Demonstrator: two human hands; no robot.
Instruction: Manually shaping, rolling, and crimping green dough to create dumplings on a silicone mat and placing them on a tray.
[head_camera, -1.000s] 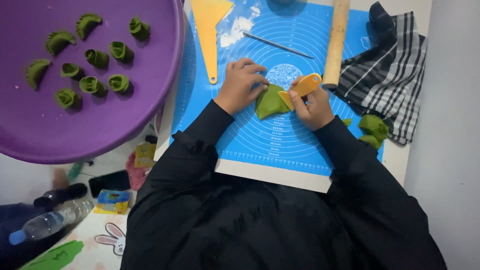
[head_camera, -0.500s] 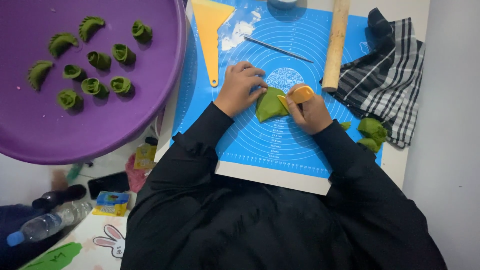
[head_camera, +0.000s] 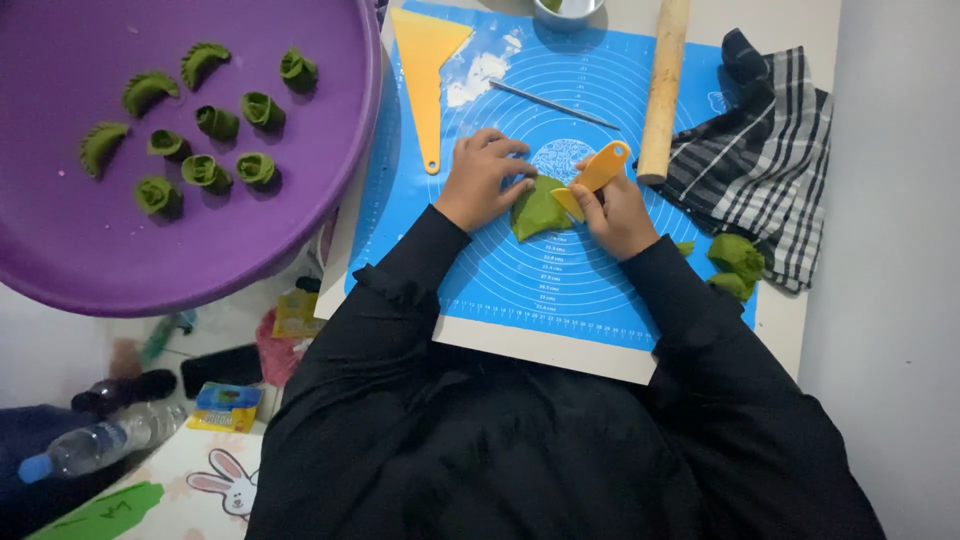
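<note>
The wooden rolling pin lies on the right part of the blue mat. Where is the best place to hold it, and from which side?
Probably grip the wooden rolling pin around its middle, coming from above with fingers closing across its width. It lies flat, pointing away from the person, with its near end beside the right hand. The checked cloth lies close on its right, so the left side over the blue mat looks freer.

blue mat (head_camera: 560, 290) with pale concentric rings; green dough sheet (head_camera: 538, 210); orange scraper (head_camera: 597, 176); yellow-orange spatula (head_camera: 427, 60); pale wooden rolling pin (head_camera: 665, 85); black-and-white checked cloth (head_camera: 765, 165); purple tray (head_camera: 130, 260) bearing green dumplings (head_camera: 205, 125); black sleeves (head_camera: 400, 290).
</note>
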